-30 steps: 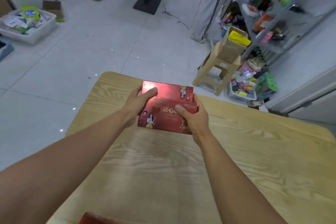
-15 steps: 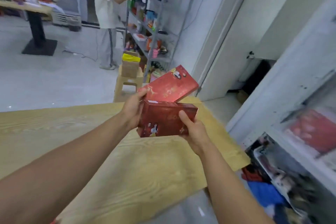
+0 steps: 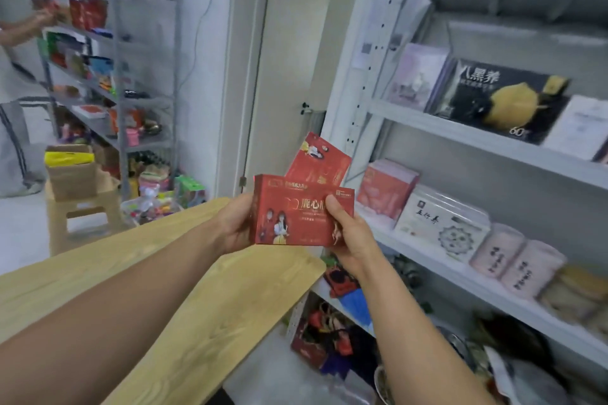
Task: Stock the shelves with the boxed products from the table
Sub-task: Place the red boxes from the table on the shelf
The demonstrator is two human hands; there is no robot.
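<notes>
Grey metal shelving (image 3: 487, 141) fills the space beyond and to the right of your fingers (image 3: 333, 207), its boards loaded with packaged goods. The pale wooden worktop (image 3: 214, 299) lies below and behind your wrists. You are at the carrying step: two boxes are off the worktop and held up toward the shelves, neither placed yet. Your left hand (image 3: 234, 223) grips the left end of the front red box (image 3: 296, 217), with most of its fingers hidden behind the carton. Your right hand (image 3: 353, 240) grips the right end, thumb pressed on the printed face and the other fingers curled underneath. The rear red box (image 3: 320, 163) stands tilted just behind the front one and rises above your fingers; which hand carries it cannot be told from this view. The next move probably calls for a reach forward and right to the board just beyond your right fingers, where a pink-red box (image 3: 385, 191) and a white box (image 3: 441, 222) stand. You will likely need to part the pair first, then set each one upright beside those two. Both forearms stretch forward and converge on the cartons, with the front box's face turned toward you.
</notes>
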